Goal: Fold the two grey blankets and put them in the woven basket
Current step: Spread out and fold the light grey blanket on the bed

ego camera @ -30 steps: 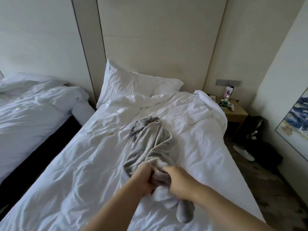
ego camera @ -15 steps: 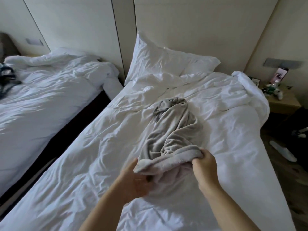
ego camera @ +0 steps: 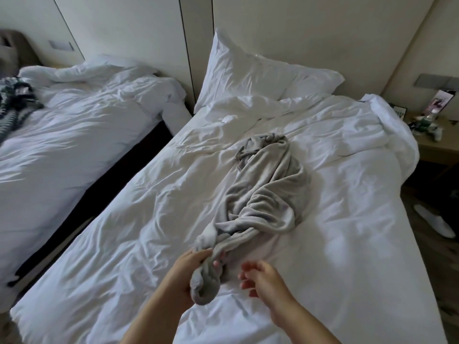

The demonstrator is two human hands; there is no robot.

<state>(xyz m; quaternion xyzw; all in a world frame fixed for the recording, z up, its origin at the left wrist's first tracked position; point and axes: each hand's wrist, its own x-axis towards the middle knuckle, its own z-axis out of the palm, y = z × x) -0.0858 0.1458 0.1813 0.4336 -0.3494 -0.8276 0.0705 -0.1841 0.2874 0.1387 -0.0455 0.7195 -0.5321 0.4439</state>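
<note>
The soft grey fleece blanket [ego camera: 270,194] lies bunched like a long rope on the white bed [ego camera: 119,244], stretching away toward the white pillow [ego camera: 248,70], with its near end held in the left hand [ego camera: 182,280] and the right hand [ego camera: 264,281] just beside it, loose and empty.

Reaching forward from the bottom edge with both bare forearms, side by side and angled slightly toward each other. Gripping with the left hand [ego camera: 185,276] the bunched end of a grey blanket [ego camera: 268,194], thumb laid over the top, fingers [ego camera: 216,263] curled beneath and showing at the far side of the cloth. Holding the right hand [ego camera: 263,279] just beside it, apart from the cloth, palm turned inward to the left, fingers loosely bent and spread, clasping nothing. With both wrists roughly straight, in line with the forearms.
</note>
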